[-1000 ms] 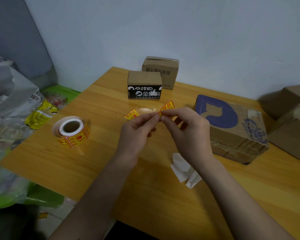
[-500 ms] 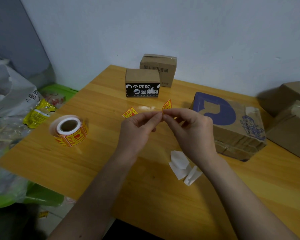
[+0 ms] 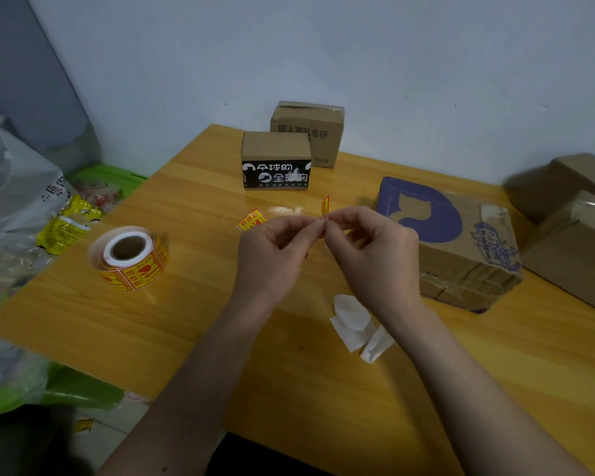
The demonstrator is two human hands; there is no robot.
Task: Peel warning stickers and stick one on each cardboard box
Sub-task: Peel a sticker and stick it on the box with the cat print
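Note:
My left hand [image 3: 275,255] and my right hand [image 3: 375,252] meet fingertip to fingertip above the table's middle, both pinching one small yellow-and-red warning sticker [image 3: 325,205] that stands up edge-on above the fingers. A second loose sticker [image 3: 251,219] lies behind my left hand. The sticker roll [image 3: 131,257] lies on the table at the left. Cardboard boxes: a small one with black print [image 3: 276,159], a taller one behind it [image 3: 308,130], a large one with a blue logo [image 3: 450,235] at the right.
Several white backing scraps [image 3: 356,324] lie under my right wrist. More brown boxes [image 3: 571,231] are stacked at the far right. Plastic bags and a yellow packet [image 3: 66,225] crowd the left beyond the wooden table [image 3: 186,321]. A pale wall is behind.
The sticker between my fingertips has turned from nearly flat-facing to edge-on. Both hands stay together in about the same place.

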